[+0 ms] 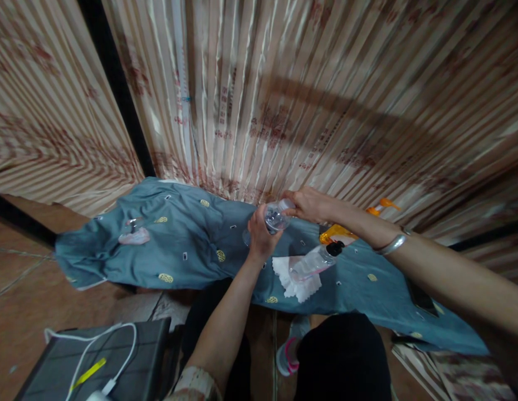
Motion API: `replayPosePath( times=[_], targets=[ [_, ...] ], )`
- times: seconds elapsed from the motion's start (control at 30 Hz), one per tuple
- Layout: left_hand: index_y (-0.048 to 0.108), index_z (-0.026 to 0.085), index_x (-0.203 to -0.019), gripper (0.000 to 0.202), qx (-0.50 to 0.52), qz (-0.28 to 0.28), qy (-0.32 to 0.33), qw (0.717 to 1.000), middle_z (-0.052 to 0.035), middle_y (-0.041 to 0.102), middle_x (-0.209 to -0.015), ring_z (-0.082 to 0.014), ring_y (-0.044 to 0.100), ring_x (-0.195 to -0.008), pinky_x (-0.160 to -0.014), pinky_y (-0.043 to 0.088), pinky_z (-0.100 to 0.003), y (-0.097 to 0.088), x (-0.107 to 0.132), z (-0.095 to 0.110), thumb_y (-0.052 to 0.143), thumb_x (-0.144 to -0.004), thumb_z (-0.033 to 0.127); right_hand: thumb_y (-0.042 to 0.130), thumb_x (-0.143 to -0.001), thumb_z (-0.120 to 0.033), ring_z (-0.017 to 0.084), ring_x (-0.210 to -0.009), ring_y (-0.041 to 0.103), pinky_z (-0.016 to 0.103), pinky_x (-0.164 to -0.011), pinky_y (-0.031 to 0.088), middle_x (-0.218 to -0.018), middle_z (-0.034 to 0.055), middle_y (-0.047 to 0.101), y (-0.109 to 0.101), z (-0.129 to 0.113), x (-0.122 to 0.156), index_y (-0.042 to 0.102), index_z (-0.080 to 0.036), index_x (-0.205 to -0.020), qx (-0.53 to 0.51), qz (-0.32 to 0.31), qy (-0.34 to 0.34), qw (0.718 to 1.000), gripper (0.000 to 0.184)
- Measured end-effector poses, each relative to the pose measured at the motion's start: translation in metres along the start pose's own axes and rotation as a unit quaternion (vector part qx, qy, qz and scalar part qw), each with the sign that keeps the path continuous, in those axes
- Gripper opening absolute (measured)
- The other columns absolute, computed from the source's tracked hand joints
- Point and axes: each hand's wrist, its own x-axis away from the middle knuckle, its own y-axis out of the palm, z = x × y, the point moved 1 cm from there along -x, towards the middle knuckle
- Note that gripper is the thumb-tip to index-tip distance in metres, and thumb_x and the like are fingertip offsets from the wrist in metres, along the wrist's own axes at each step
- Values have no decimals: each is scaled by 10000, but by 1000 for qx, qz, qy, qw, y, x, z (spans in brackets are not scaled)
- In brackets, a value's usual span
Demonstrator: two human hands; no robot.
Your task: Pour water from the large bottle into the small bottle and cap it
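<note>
A clear plastic bottle (pixel 275 220) is tilted above the blue-grey cloth, with its top toward the right. The fingers of my left hand (pixel 261 236) wrap round its body. At its top end, my right hand (pixel 307 203) has its fingers closed on the whitish cap (pixel 286 206); whether the cap is loose I cannot tell. Just below and to the right, a clear bottle with a black top (pixel 311 263) lies on a white scalloped cloth (pixel 298 287). Behind that, partly hidden by my right forearm, is an orange pump bottle (pixel 336 233).
Blue-grey cloth (pixel 192 223) with yellow motifs covers a low bench. A small clear object on a pinkish wrapper (pixel 134 236) lies at its left. A dark flat object (pixel 421 298) is at the right. A striped curtain (pixel 242 100) hangs behind. A white cable (pixel 86 337) crosses a dark box.
</note>
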Motion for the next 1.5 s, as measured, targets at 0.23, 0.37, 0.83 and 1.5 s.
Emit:
replayPosePath(
  times=[0.23,0.37,0.83,1.5],
  targets=[
    [301,188,-1426,964,51,-15,-49,997,-190,519,-1393,-347,507,-1303,-1079,394,-530,-5,-4,1,816,-611,203,515,-940,-450,265,-900,693,287,-669,404,-949,172,730,-1,-9,-9,638,-81,-1101,4,16,36,999,421],
    [225,210,-1477,1094,43,5,-56,997,-208,386,-1510,-370,366,-1417,-1136,310,-571,-6,-3,2,842,-573,191,469,-957,-459,289,-990,688,296,-711,444,-1036,205,724,-2,-9,-23,629,-77,-1140,24,18,65,997,453],
    [300,126,-1453,699,47,53,-41,997,-213,404,-1489,-293,360,-1421,-1180,272,-471,-22,11,3,550,-871,422,360,-969,-545,335,-1096,648,364,-839,478,-1128,270,680,1,-27,-29,532,-39,-1255,16,75,115,990,607],
    [298,173,-1464,677,59,-13,-57,997,-179,380,-1515,-286,329,-1440,-1188,255,-480,-37,34,27,474,-905,513,408,-986,-378,259,-1298,514,431,-1073,422,-1379,165,567,65,-86,90,452,-140,-1368,-241,330,30,912,452]
  ],
)
